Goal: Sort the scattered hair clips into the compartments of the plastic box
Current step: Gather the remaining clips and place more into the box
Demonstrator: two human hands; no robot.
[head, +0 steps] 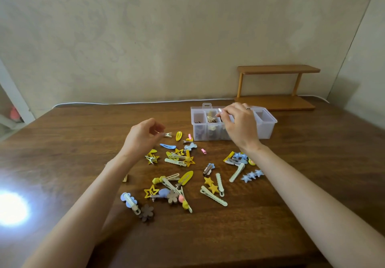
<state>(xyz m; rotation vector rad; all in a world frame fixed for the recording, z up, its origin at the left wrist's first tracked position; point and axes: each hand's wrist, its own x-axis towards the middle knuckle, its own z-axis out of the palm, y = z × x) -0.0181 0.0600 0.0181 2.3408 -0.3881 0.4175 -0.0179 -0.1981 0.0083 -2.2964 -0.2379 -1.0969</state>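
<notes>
Several hair clips [183,176] in yellow, blue, cream, brown and pink lie scattered on the wooden table. The clear plastic box [268,126] stands behind them, at right of centre, its left compartments holding brown and cream clips. My left hand [141,136] hovers low over the far left of the pile, and its fingertips pinch the end of a small cream clip [168,135]. My right hand [239,124] is over the middle of the box with fingers bent down into a compartment. Whether it holds a clip is hidden.
A small wooden shelf [277,88] stands against the wall behind the box. A white cable [125,103] runs along the table's back edge. A bright glare spot [10,207] marks the table at left. The wall is close behind.
</notes>
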